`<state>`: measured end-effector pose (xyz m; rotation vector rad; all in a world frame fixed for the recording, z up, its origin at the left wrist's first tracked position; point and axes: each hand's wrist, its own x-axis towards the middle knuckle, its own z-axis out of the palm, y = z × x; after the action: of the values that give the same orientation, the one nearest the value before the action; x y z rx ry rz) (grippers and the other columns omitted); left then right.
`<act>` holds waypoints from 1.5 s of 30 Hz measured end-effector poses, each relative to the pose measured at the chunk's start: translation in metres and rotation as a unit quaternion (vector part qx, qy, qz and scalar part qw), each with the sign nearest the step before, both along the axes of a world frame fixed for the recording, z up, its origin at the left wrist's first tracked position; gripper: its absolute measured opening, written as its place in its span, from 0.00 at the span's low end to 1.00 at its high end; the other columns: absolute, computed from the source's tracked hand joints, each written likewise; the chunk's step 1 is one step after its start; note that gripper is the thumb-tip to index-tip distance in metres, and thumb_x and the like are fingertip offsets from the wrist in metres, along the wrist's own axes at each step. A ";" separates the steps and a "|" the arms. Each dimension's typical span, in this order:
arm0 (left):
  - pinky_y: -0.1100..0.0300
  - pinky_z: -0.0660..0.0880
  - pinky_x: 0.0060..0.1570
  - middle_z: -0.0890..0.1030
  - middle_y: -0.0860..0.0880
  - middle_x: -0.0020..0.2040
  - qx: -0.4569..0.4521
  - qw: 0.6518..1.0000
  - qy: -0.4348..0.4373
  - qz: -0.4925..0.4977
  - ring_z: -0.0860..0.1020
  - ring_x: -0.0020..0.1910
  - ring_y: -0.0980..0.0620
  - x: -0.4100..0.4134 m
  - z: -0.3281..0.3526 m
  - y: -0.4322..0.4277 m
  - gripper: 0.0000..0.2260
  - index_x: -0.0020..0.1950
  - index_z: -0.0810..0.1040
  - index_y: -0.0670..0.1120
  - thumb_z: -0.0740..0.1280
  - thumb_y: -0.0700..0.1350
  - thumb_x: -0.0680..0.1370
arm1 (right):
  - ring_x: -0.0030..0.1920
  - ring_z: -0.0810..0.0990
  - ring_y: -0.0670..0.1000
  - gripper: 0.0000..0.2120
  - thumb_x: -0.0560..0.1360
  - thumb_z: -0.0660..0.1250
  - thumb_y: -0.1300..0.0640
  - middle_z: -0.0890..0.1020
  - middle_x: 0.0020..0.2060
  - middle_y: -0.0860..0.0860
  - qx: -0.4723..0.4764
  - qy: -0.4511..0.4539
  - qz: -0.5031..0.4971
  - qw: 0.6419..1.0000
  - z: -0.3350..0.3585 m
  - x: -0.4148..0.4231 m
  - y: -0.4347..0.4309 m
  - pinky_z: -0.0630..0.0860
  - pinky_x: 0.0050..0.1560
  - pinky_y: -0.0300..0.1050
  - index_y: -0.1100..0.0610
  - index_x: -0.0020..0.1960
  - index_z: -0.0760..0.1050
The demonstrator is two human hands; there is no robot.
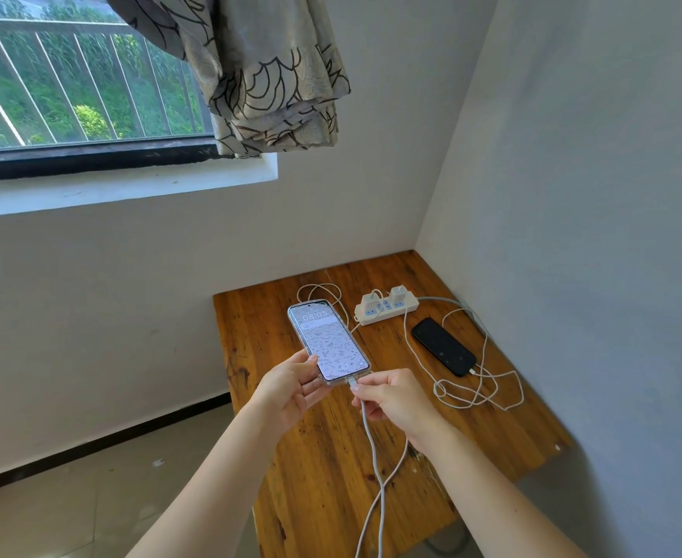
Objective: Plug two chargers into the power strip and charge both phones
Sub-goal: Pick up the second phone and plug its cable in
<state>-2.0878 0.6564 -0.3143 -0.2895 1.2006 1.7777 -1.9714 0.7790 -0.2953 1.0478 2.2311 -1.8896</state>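
Observation:
My left hand [291, 390] holds a phone in a clear case [327, 340] above the wooden table [331, 477]; its screen is lit and reads 08:03. My right hand [391, 398] pinches the plug of a white cable [375, 469] at the phone's bottom port. A white power strip [385, 310] lies at the back of the table with two white chargers [397, 294] plugged into it. To its right a black phone [444, 347] lies flat, screen dark, with a white cable [480, 390] in its near end.
The table stands in a corner, with walls behind and to the right. Loose cable loops lie behind the lit phone and at the table's right side. A window and a patterned curtain [270, 82] hang above left. Tiled floor [69, 509] lies to the left.

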 end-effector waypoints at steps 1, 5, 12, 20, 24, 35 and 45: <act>0.56 0.82 0.39 0.84 0.39 0.54 0.002 1.000 0.001 -0.002 0.84 0.49 0.43 0.000 0.000 0.000 0.19 0.71 0.69 0.45 0.61 0.35 0.80 | 0.38 0.80 0.47 0.07 0.76 0.67 0.59 0.84 0.37 0.53 -0.002 0.000 0.000 1.000 0.000 0.000 0.000 0.79 0.40 0.40 0.58 0.46 0.83; 0.57 0.83 0.36 0.84 0.39 0.53 0.009 1.000 -0.001 -0.007 0.85 0.49 0.43 -0.002 -0.001 -0.001 0.19 0.71 0.69 0.45 0.61 0.35 0.80 | 0.37 0.80 0.47 0.07 0.76 0.67 0.59 0.84 0.37 0.53 -0.012 -0.003 -0.003 1.000 -0.001 -0.001 0.001 0.79 0.40 0.41 0.60 0.47 0.83; 0.59 0.81 0.32 0.84 0.40 0.53 0.015 1.000 -0.002 -0.007 0.85 0.48 0.44 -0.004 -0.002 -0.001 0.19 0.70 0.70 0.45 0.61 0.35 0.80 | 0.35 0.80 0.47 0.06 0.76 0.68 0.59 0.83 0.36 0.53 -0.059 0.000 -0.020 0.998 -0.004 -0.001 0.002 0.78 0.37 0.39 0.59 0.48 0.83; 0.60 0.81 0.31 0.84 0.40 0.53 0.014 1.000 -0.005 -0.012 0.85 0.48 0.44 -0.007 -0.005 -0.001 0.19 0.71 0.70 0.46 0.61 0.35 0.80 | 0.38 0.80 0.49 0.07 0.76 0.68 0.58 0.83 0.37 0.53 -0.061 -0.005 -0.027 0.998 -0.008 -0.003 0.002 0.78 0.41 0.41 0.61 0.50 0.82; 0.60 0.81 0.31 0.84 0.40 0.53 0.015 1.000 -0.006 -0.016 0.85 0.48 0.44 -0.008 -0.006 -0.001 0.19 0.70 0.70 0.46 0.61 0.35 0.80 | 0.38 0.81 0.48 0.07 0.76 0.68 0.58 0.83 0.38 0.53 -0.057 -0.006 -0.030 0.998 -0.010 -0.004 0.002 0.79 0.42 0.41 0.60 0.50 0.82; 0.60 0.82 0.34 0.85 0.41 0.51 0.024 1.000 -0.006 -0.015 0.85 0.47 0.46 -0.015 -0.010 -0.002 0.15 0.64 0.73 0.48 0.60 0.35 0.80 | 0.42 0.81 0.50 0.07 0.76 0.68 0.57 0.84 0.40 0.53 -0.051 -0.011 -0.048 0.998 -0.016 -0.011 0.001 0.79 0.47 0.45 0.58 0.51 0.81; 0.60 0.82 0.34 0.85 0.41 0.52 0.027 0.999 -0.004 -0.020 0.85 0.46 0.46 -0.021 -0.012 -0.002 0.14 0.61 0.74 0.48 0.60 0.35 0.80 | 0.44 0.82 0.51 0.07 0.76 0.68 0.57 0.84 0.42 0.53 -0.043 -0.018 -0.056 0.997 -0.019 -0.015 -0.001 0.79 0.48 0.46 0.57 0.52 0.82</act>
<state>-2.1084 0.6545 -0.3264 -0.2386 1.1430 1.7694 -1.9867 0.7782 -0.3146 1.2079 2.0934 -1.9721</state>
